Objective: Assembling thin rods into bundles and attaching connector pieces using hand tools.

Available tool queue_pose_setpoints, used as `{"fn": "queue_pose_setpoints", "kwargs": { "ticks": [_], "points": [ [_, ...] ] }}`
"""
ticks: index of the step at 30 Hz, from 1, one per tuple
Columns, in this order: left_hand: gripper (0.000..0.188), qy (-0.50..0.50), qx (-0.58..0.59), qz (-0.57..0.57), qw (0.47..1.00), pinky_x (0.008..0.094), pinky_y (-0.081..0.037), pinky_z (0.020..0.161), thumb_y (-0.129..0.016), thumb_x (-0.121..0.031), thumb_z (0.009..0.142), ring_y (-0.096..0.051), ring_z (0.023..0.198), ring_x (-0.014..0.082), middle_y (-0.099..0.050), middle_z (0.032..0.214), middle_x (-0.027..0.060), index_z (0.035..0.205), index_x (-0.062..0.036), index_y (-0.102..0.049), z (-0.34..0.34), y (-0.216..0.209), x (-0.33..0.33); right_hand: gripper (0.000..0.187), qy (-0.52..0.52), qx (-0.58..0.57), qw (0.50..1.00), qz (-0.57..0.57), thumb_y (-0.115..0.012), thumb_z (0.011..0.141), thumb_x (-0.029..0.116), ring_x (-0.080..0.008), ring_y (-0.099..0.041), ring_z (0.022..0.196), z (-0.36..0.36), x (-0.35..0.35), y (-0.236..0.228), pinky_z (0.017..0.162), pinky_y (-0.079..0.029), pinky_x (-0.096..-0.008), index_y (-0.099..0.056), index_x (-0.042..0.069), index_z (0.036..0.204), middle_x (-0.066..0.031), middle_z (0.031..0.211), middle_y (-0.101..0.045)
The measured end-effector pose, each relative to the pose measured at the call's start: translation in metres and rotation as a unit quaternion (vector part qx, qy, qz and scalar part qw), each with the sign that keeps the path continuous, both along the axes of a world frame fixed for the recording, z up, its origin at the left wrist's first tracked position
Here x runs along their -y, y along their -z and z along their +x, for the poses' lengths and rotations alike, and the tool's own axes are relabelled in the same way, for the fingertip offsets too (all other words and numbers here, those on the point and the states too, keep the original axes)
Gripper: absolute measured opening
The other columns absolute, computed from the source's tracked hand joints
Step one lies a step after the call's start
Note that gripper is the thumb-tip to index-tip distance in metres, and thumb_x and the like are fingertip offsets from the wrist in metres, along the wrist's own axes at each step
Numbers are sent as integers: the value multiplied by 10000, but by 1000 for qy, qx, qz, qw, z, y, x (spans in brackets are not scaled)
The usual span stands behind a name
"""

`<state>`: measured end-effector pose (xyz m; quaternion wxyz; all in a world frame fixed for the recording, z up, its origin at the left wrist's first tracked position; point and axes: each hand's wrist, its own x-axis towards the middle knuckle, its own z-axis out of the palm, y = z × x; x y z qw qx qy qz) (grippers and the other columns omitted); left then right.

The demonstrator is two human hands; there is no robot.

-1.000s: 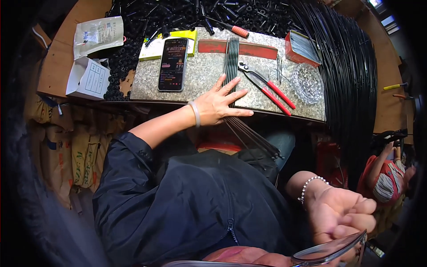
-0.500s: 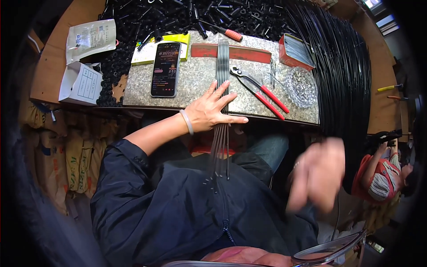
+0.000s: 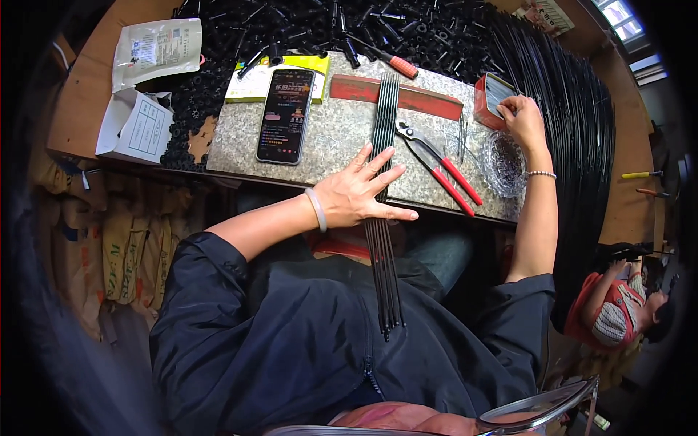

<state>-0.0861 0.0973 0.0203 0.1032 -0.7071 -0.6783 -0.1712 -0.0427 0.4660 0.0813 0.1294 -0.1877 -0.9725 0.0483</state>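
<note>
My left hand [image 3: 356, 192] lies flat with fingers spread across a row of thin dark rods [image 3: 387, 269]. The rods cross a red metal strip [image 3: 429, 103] on the speckled slab, and their near ends hang past its edge over my lap. At the right, my right hand [image 3: 525, 122] reaches into a red tin [image 3: 481, 103] of thin silvery pieces. Its thumb and fingertips are pinched together; what is between them is too small to make out. Red-handled cutters [image 3: 452, 183] lie between the rods and a clear dish [image 3: 500, 171] of small shiny pieces.
A phone [image 3: 286, 116] leans on a yellow box [image 3: 243, 89]. Black parts [image 3: 291, 29] are heaped behind, beside a red-handled tool [image 3: 402, 67]. Long black strands [image 3: 574, 138] drape over the right side. A white carton [image 3: 138, 131] stands left; another person [image 3: 618, 305] sits far right.
My right hand has gone from above my lap, where it was blurred, up to the red tin. The rods' near ends, blurred before, now hang still; my left hand stays on them.
</note>
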Motion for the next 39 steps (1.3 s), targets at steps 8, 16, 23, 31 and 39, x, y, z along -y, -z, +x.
{"fn": "queue_pose_setpoints", "kwargs": {
  "ticks": [8,16,23,31,39],
  "points": [
    [613,-1,-33,-21,999,621,-318,1007,-428,-175,868,-393,1258,447,-430,1342,199,1338,-553,-318,-1,-3,0,130,-60,-206,976,25,-607,865,172,-276,-576,825,-10,26,-10,729,-473,-361,-638,48,882,-111,845,-620],
    [604,-2,-36,-24,999,613,-365,975,-411,-180,874,-399,1250,452,-422,1348,201,1342,-550,-314,-1,-2,-1,141,-176,-107,966,-154,-634,839,143,-223,-592,731,-62,102,30,675,-467,-307,-666,31,919,-106,801,-613],
    [611,-1,-20,-19,1000,619,-320,1006,-405,-179,874,-401,1254,444,-425,1347,202,1348,-551,-302,-1,-3,-1,148,-204,-94,965,-138,-644,811,159,-285,-590,804,-79,106,40,748,-463,-361,-693,58,907,-123,809,-609],
    [655,-3,-14,-19,1000,621,-306,1015,-447,-149,850,-387,1266,444,-421,1353,204,1349,-549,-302,-1,-2,-1,161,-212,-51,959,-182,-641,824,145,-235,-594,768,-80,107,32,720,-461,-319,-690,36,931,-118,794,-611],
    [694,4,1,-32,999,620,-313,1012,-479,-119,821,-374,1274,447,-408,1369,195,1343,-548,-316,-2,-3,-2,154,-189,-29,949,-252,-624,847,143,-161,-567,709,-87,113,32,683,-459,-300,-665,18,927,-83,755,-619]
  ]
}}
